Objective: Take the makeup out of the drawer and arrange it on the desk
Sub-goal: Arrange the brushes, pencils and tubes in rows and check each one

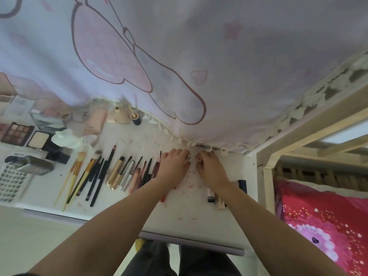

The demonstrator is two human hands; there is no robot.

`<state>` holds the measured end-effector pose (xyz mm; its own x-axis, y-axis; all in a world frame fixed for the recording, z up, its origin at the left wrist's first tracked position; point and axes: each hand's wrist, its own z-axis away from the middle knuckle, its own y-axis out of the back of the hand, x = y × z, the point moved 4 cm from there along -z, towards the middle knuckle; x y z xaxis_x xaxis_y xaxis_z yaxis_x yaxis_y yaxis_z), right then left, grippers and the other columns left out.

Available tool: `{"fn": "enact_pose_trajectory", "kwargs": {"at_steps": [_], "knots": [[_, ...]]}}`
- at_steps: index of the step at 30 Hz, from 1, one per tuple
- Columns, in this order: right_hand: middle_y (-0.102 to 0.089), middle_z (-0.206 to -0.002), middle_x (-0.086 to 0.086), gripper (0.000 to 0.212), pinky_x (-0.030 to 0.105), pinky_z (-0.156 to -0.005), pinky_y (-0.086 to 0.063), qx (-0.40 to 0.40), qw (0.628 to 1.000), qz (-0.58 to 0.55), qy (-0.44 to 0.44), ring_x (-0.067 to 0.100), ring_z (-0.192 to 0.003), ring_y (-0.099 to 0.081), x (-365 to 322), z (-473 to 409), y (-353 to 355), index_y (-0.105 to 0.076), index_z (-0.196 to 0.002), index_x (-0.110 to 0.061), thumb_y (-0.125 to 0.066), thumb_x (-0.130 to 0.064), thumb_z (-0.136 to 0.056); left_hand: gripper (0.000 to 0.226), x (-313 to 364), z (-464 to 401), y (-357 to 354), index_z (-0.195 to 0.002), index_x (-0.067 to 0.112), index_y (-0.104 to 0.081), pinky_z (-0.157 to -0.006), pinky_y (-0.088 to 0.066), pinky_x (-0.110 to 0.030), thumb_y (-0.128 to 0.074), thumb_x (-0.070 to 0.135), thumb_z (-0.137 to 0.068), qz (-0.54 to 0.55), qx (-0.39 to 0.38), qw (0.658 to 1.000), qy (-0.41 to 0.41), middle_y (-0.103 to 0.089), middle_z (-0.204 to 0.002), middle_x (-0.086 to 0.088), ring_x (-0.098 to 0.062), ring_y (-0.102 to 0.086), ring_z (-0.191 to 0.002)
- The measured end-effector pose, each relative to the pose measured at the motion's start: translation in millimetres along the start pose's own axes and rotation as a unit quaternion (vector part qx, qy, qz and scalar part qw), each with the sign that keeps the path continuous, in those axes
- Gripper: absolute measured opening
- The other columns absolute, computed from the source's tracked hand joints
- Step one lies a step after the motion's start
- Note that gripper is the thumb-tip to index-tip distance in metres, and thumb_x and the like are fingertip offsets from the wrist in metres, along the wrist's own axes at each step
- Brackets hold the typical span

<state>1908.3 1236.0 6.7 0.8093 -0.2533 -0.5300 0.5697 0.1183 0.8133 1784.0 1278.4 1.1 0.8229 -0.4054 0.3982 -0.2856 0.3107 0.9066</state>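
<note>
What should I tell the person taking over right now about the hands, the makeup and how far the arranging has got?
Left hand: fingers curled on a small clear item at the back of the desk.
Right hand: pinching a small pinkish piece beside it.
Done: brushes and pencils lie in a row to the left; palettes and compacts sit further left; a few tubes lie under the right wrist.
Left: set down the two held pieces. The drawer is not in view, so what remains inside cannot be told.
</note>
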Motion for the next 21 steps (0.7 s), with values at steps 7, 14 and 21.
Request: {"fn": "enact_pose_trajectory", "kwargs": {"at_steps": [7, 14, 21], "knots": [[-0.057, -0.111, 0.006, 0.029, 0.036, -0.088, -0.048, -0.036, 0.998, -0.012, -0.041, 0.023, -0.103, -0.055, 18, 12, 28, -0.051, -0.120, -0.011, -0.052, -0.024, -0.094, 0.047, -11, 18, 13, -0.131, 0.022, -0.038, -0.097, -0.031, -0.034, -0.057, 0.032, -0.089, 0.042, 0.000, 0.998, 0.055, -0.053, -0.120, 0.004, -0.019, -0.045, -0.116], [-0.062, -0.098, 0.009, 0.032, 0.031, -0.066, -0.043, -0.106, 0.981, 0.143, -0.074, 0.025, -0.085, -0.059, 14, 34, 20, -0.050, -0.105, -0.009, -0.044, -0.039, -0.096, 0.023, 33, 64, -7, -0.105, 0.020, -0.053, -0.083, -0.032, -0.029, -0.039, 0.036, -0.096, -0.006, -0.010, 0.999, -0.032, -0.056, -0.101, 0.005, -0.018, -0.050, -0.100], [-0.060, -0.104, 0.009, 0.017, 0.032, -0.064, -0.038, -0.106, 0.965, 0.223, -0.083, 0.027, -0.092, -0.060, -4, 34, 7, -0.052, -0.107, -0.009, -0.045, -0.018, -0.094, 0.045, 57, 62, -36, -0.117, 0.012, -0.057, -0.089, -0.032, -0.037, -0.036, 0.046, -0.096, -0.119, -0.099, 0.988, -0.024, -0.057, -0.111, -0.009, -0.029, -0.045, -0.109]]}}
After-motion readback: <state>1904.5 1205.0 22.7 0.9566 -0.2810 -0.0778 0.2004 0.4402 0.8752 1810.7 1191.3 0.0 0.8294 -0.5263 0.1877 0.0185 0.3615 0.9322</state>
